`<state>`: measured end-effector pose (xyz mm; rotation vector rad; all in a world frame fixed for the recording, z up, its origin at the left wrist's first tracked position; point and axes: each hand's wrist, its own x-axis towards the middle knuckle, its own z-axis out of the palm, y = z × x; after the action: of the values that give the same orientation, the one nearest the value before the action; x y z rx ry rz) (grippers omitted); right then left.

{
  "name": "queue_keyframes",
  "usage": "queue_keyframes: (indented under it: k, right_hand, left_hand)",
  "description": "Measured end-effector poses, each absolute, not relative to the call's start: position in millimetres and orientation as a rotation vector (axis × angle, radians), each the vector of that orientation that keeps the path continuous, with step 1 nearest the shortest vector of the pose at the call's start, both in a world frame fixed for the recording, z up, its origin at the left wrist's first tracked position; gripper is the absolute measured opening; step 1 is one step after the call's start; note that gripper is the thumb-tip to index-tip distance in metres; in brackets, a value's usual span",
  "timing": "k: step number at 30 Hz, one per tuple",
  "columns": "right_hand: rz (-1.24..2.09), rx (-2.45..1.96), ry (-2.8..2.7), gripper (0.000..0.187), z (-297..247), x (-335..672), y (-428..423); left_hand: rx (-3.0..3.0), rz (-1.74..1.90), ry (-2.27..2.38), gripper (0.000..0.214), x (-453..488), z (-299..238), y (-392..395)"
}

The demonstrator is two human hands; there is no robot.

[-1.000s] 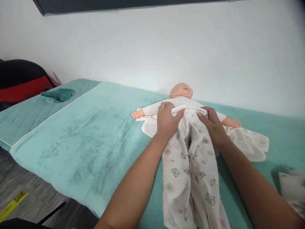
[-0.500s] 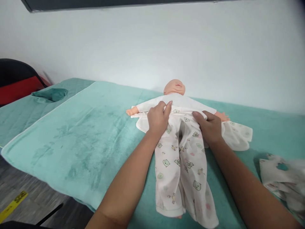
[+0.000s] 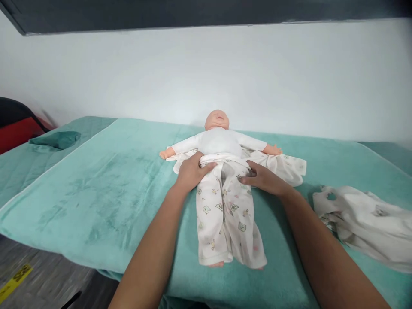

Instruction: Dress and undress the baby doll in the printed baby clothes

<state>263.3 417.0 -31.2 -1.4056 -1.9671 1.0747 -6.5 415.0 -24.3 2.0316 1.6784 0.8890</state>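
Note:
A bald baby doll (image 3: 218,119) lies on its back in a white long-sleeved top (image 3: 220,141), arms spread to both sides. Printed baby trousers (image 3: 225,206) cover its legs, with only the feet showing at the hems. My left hand (image 3: 192,171) grips the trousers at the waist, thumb over the band and fingers partly hidden at the doll's side. On the opposite hip, my right hand (image 3: 265,178) is curled round the trouser side, thumb and forefinger on the cloth. A printed garment (image 3: 291,167) lies spread under the doll's back and arms.
A crumpled white printed garment (image 3: 363,219) lies to the right. The doll rests on a teal padded cover (image 3: 106,184) against a white wall (image 3: 161,77). A dark panel (image 3: 193,15) runs above. A red and black chair (image 3: 19,124) stands at the left.
My hands have slid from the front of the waistband out to the doll's hips. The waistband now lies flatter, with more of the white top showing. The view has shifted.

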Motion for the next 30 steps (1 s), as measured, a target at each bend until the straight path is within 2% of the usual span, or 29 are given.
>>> queue_keyframes:
  k: [3, 8, 13, 19, 22, 24, 26, 27, 30]
  right_hand:
    - [1.084, -1.392, -1.941, 0.043, -28, 257, 410]
    - [0.861, -1.374, -1.916, 0.027, -32, 244, 397]
    - [0.471, -1.496, -1.743, 0.035, -45, 229, 382]
    - [0.695, -1.558, -1.674, 0.029, -42, 229, 376]
    - [0.887, -1.488, -1.777, 0.035, -36, 236, 367]
    - [0.982, -1.426, -1.825, 0.048, -33, 239, 359]
    - [0.985, -1.426, -1.849, 0.057, -31, 240, 351]
    - [0.954, -1.447, -1.859, 0.057, -31, 239, 347]
    - [0.766, -1.527, -1.879, 0.043, -34, 236, 342]
  left_hand:
    - [2.137, 0.843, 1.733, 0.054, -11, -30, 396]
    - [2.410, 0.824, 1.932, 0.032, -5, -41, 382]
    - [2.267, 0.789, 2.171, 0.035, 0, -46, 379]
    - [2.155, 0.981, 1.970, 0.031, -2, -44, 370]
    - [2.076, 1.038, 1.821, 0.033, -6, -44, 358]
    - [2.045, 1.047, 1.708, 0.043, -9, -45, 349]
    - [2.062, 1.054, 1.625, 0.054, -12, -45, 340]
    - [2.085, 1.053, 1.607, 0.057, -12, -45, 337]
    - [2.171, 1.029, 1.632, 0.055, -12, -44, 331]
